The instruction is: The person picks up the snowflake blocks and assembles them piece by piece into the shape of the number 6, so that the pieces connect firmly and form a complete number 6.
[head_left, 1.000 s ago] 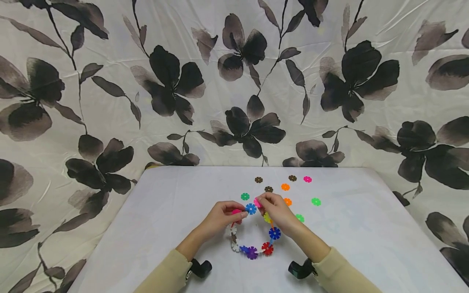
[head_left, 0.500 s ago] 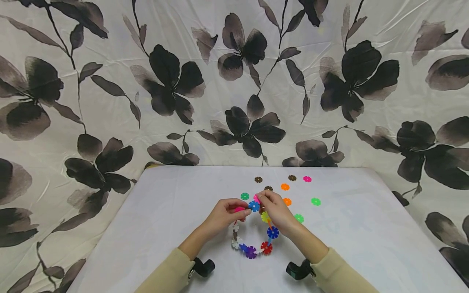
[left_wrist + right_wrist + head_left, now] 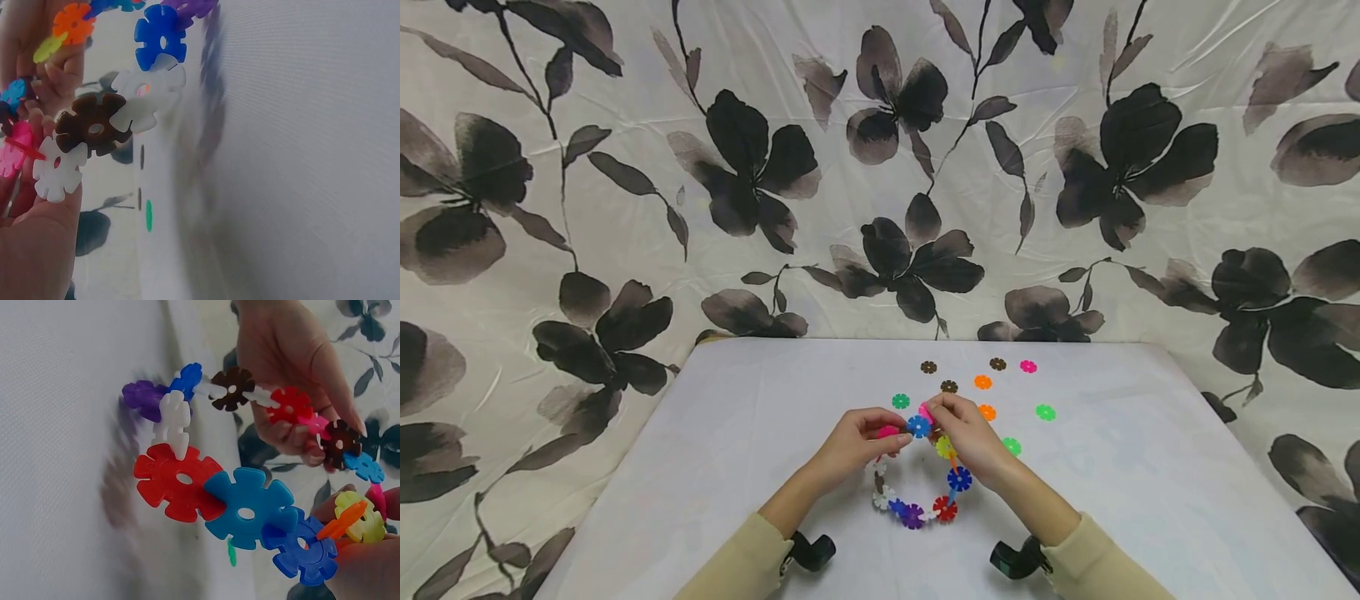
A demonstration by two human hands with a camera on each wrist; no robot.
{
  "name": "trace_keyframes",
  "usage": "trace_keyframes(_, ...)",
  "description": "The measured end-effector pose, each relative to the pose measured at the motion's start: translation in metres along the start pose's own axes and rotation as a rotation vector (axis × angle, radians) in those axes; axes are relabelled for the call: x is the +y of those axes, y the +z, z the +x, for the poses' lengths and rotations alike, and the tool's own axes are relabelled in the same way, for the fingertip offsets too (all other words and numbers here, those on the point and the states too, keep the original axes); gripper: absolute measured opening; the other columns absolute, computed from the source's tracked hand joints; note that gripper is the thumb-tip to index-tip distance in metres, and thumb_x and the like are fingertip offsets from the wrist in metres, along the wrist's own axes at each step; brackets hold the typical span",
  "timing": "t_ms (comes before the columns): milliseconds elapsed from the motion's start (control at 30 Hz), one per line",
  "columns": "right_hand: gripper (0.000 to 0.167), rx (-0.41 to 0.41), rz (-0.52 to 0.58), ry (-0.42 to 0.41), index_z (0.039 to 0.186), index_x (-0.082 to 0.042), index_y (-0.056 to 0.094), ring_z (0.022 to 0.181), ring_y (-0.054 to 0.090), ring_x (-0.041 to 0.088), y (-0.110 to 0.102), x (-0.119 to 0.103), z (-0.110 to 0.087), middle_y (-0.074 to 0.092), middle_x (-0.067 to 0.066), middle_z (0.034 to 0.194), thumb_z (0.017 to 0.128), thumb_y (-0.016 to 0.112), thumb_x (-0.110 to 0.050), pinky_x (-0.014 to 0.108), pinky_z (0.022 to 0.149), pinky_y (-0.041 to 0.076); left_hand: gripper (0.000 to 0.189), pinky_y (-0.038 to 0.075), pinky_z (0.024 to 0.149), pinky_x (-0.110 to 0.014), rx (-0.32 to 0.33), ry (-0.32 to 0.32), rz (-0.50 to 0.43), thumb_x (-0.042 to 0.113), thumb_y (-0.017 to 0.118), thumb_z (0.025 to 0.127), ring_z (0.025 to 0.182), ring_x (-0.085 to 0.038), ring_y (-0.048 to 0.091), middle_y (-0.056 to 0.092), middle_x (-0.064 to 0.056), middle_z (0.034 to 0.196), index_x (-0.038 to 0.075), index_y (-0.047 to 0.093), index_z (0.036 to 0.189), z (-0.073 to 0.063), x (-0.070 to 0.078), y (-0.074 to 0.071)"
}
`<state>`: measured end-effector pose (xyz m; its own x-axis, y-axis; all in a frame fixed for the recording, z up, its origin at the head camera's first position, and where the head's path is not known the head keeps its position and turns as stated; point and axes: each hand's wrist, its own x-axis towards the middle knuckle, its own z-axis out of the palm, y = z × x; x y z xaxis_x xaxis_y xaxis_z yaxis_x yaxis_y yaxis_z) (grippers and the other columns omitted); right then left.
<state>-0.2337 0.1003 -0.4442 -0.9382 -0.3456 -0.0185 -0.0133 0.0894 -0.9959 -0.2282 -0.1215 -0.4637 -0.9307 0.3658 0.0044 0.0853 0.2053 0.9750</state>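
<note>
A chain of notched plastic snowflake discs hangs in a ring between my hands, with a purple disc (image 3: 913, 517) and a red disc (image 3: 944, 508) at its near side. My left hand (image 3: 855, 443) pinches the chain at a pink disc (image 3: 887, 432) and a dark brown disc (image 3: 340, 444). Beyond its fingertips sits a light blue disc (image 3: 918, 427). My right hand (image 3: 967, 433) pinches another pink disc (image 3: 925, 412), beside a yellow disc (image 3: 360, 517). Light blue and this pink disc meet edge to edge; whether their slots interlock I cannot tell.
Loose discs lie on the white table (image 3: 737, 417) beyond and right of the hands: brown (image 3: 928, 367), orange (image 3: 982, 382), pink (image 3: 1028, 367) and green (image 3: 1046, 412) ones. A flower-patterned cloth (image 3: 820, 200) hangs behind the table.
My left hand has shifted right, then slightly back, bringing the light blue disc against the right hand's pink disc. The ring of discs has swayed slightly. Loose discs stay where they were.
</note>
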Motion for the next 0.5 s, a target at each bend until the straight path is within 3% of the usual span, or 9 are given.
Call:
trace_keyframes(267,0.031,-0.005,-0.007,-0.013,0.116,0.003,0.061,0.093,0.06,0.033,0.004,-0.0024,0.0003,0.06,0.009,0.095,0.11,0.047,-0.025,0.031,0.084,0.052,0.038,0.059,0.08,-0.031,0.006,-0.005,-0.006,0.034,0.079,0.092,0.095,-0.028,0.071,0.076,-0.005,0.109,0.01,0.072,0.12,-0.0056,-0.0008,-0.0051)
trace_keyframes(500,0.034,-0.008,0.004,-0.016,0.12,0.005,0.06,0.095,0.06,0.035,0.0102,-0.0064,0.0013,0.06,0.01,0.099,0.111,0.047,-0.025,0.03,0.084,0.054,0.038,0.059,0.085,-0.039,0.0,0.015,-0.031,0.032,0.078,0.093,0.103,-0.041,0.068,0.075,-0.006,0.112,0.01,0.07,0.122,-0.0104,0.0014,-0.006)
